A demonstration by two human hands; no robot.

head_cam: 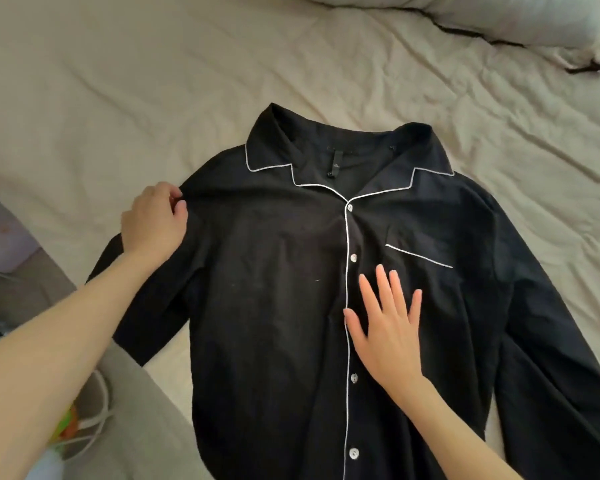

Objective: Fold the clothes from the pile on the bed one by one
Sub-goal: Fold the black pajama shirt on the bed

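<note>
While left hand (151, 220) fingers pinch the black shirt (274, 306), right hand (385, 327) flat, pillow (499, 19) well apart.

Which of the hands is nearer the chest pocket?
The right hand. It lies flat on the shirt front, its fingertips just below the pocket. The left hand pinches the shoulder seam at the far side of the shirt, well away from the pocket.
</note>
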